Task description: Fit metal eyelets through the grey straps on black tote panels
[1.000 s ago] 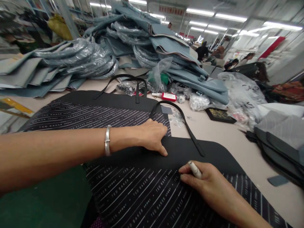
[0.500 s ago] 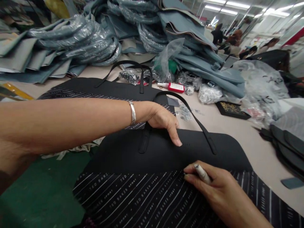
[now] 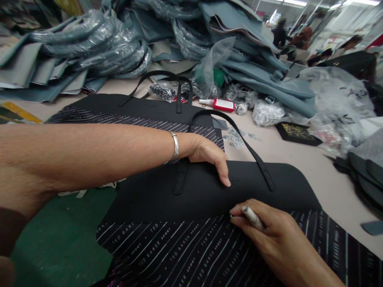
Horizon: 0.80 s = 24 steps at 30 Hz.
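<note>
A black bag panel (image 3: pixel 143 195) lies in front of me, plain at the top and printed with white striped lettering below, with a thin black strap handle (image 3: pixel 247 145) stitched on. Over its top edge my left hand (image 3: pixel 211 153) is closed, thumb on the front face, fingers hidden behind. My right hand (image 3: pixel 269 231) is closed, with a white pen-like tool (image 3: pixel 251 217) held in it. The thumb and fingertips pinch together at the seam between plain and printed parts. Something tiny and dark shows at the tips, too small to name.
Behind lies a second black bag panel (image 3: pixel 137 107). A red-and-white bottle (image 3: pixel 223 105), a black tray of small brassy pieces (image 3: pixel 299 133) and plastic bags (image 3: pixel 335 95) stand farther back. Piles of blue-grey pieces (image 3: pixel 119 48) line the back. People (image 3: pixel 279 36) are at far right.
My left hand has shifted slightly right along the panel's top edge. The right hand stays at the seam, its fingertips a little farther left. The view has tilted a little.
</note>
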Tool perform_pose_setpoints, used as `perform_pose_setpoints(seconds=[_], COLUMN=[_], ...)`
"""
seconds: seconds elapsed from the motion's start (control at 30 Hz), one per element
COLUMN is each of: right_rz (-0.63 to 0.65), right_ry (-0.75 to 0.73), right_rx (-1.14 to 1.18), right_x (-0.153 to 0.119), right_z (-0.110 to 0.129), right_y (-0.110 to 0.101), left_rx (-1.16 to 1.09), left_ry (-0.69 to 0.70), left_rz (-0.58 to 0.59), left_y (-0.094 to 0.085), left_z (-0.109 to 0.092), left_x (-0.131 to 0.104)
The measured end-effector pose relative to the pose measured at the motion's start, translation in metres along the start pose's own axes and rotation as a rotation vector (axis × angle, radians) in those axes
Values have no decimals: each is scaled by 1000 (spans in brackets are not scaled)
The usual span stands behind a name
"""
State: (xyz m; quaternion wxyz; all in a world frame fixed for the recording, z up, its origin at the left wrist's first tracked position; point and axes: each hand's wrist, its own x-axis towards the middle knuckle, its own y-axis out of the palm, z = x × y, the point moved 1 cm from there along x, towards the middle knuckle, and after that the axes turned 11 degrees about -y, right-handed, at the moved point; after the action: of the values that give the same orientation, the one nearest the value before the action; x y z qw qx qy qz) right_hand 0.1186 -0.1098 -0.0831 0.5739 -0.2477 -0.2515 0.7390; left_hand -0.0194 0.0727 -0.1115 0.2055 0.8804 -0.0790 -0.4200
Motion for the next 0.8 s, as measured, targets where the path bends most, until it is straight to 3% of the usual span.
perform_pose_setpoints(seconds=[0.3, 0.6, 0.73, 0.8], right_rz=[11, -102, -123, -77], right_ry=[-32, -51, -42, -58], right_rx=[-110, -330, -358, -324], right_x=[-5, -7, -5, -5], right_z=[-7, -14, -15, -14], right_y=[5, 10, 12, 7], left_rx=[-39, 46, 120, 236], left_ry=[-5, 29, 66, 109], left_rz=[-21, -45, -139, -253], left_y=[8, 13, 21, 30], left_z=[0, -4, -10, -20], left_x=[0, -3, -5, -15])
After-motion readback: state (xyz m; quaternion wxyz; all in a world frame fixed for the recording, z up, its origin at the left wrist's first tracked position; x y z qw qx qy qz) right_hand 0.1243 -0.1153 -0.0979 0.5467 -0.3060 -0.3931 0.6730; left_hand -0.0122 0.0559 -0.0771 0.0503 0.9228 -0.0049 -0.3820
